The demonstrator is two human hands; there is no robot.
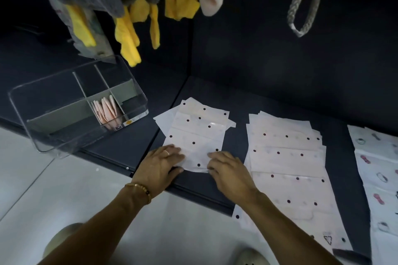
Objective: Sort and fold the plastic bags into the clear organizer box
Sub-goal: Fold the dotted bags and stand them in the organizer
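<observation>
Bags on dark shelf (133,146), 3 groups. L-most: polka-dot bag (197,133) lying flat, near end at shelf front edge. L hand (160,164) w/ ring + bead bracelet (140,189) on wrist, fingers extended flat, pressing bag's near-L corner; thumb off the bag on shelf edge. R hand (226,168) at bag's near-R corner, fingers bent over the edge; pinch vs. press: cannot tell. Hands close together, dotted strip of bag between them.

Just R of R hand: stack of dotted bags (284,157), overlapped lengthwise, near end hanging past shelf edge. Far R: printed bags (374,170), pink/grey motifs, partly out of frame.

Clear organizer box (43,142) at L, well apart from hands, tilted, divided into compartments; folded pink bags (107,111) upright in middle front compartment.

Above: grey + yellow cloths (127,28) hanging, rope loop (301,13) upper R. Pale floor (43,189) below shelf
</observation>
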